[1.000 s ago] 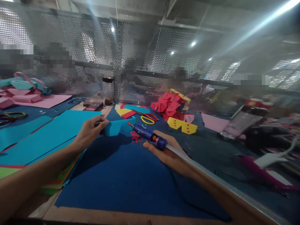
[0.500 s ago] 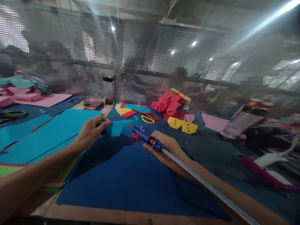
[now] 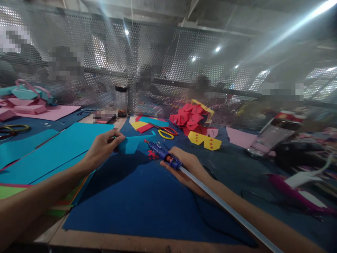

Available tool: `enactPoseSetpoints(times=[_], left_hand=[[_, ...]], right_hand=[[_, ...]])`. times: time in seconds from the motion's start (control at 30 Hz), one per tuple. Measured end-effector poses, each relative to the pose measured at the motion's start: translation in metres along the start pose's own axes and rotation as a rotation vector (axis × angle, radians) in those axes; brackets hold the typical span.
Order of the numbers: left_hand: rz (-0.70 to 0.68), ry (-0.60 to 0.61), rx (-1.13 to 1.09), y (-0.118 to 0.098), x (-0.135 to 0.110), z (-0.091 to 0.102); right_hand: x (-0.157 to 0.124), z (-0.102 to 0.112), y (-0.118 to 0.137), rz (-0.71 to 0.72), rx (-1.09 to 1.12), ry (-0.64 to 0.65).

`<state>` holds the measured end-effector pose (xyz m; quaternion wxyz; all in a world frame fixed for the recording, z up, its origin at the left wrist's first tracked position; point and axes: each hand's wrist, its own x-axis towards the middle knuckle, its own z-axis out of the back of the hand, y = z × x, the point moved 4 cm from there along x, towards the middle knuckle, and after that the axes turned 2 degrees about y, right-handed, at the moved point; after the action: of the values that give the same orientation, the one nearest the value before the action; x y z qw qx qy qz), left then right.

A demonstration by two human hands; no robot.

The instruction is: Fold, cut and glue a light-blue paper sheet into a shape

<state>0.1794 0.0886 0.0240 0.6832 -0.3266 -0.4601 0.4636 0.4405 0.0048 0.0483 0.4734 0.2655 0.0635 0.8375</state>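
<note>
My left hand (image 3: 102,147) pinches a folded light-blue paper piece (image 3: 133,143) and holds it just above the dark blue sheet (image 3: 137,200). In my right hand (image 3: 188,168) is a blue glue gun (image 3: 162,154), its fingers wrapped round the body. A long clear glue stick (image 3: 226,207) runs back from the gun along my forearm. The gun's tip points at the blue paper piece, a short gap away. Small red scraps (image 3: 151,154) lie under the tip.
Light-blue sheets (image 3: 55,151) lie at left. Red and yellow scissors (image 3: 165,133) and a heap of red and yellow dotted paper pieces (image 3: 196,121) sit behind. A jar (image 3: 121,102) stands by the perforated metal screen (image 3: 168,70). A magenta glue gun (image 3: 297,196) rests at right.
My right hand has pushed the glue gun forward and left, closer to the blue paper piece. The left hand has hardly moved.
</note>
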Motion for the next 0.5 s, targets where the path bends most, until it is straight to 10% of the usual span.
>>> enactPoseSetpoints(times=[0.5], left_hand=[[-0.01,0.0,-0.012,-0.0027,-0.0015,-0.0011]], right_hand=[[0.0007,-0.002,-0.0032,0.014,-0.061,0.009]])
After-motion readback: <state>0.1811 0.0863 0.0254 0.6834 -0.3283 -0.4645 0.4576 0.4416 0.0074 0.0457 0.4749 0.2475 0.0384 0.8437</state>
